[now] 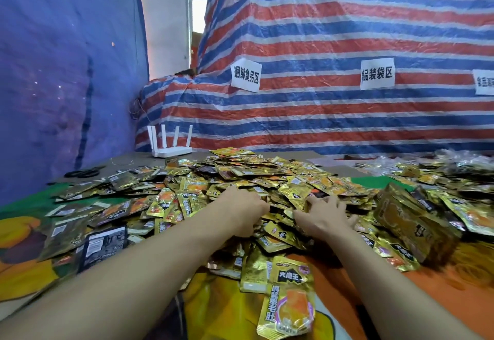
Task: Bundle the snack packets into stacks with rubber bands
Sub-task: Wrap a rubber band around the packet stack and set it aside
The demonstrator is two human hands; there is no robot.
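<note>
1. A wide heap of gold snack packets (240, 176) is spread across the middle of the frame, on a table covered by a colourful printed cloth (24, 273).
2. The left hand (244, 206) is pushed into the heap at centre frame. Its fingertips are hidden among the packets, so whether anything is gripped cannot be told.
3. The right hand (324, 218) is laid palm down on the heap just right of centre, with fingers spread and straight and nothing clasped.
4. The two hands are seen near each other but apart, with packets between them.
5. A single packet (291, 302) is seen face up at lower centre, between the forearms.
6. A tilted, block-like stack of packets (411, 219) is found at the right of the heap, beside the right hand.
7. A white router (171, 143) with four antennas and black scissors (83, 172) are placed at the table's far left.
8. The background is filled by a red, white and blue striped tarpaulin (347, 32) bearing paper labels (246, 75). A blue sheet (53, 59) is hung at the left.
</note>
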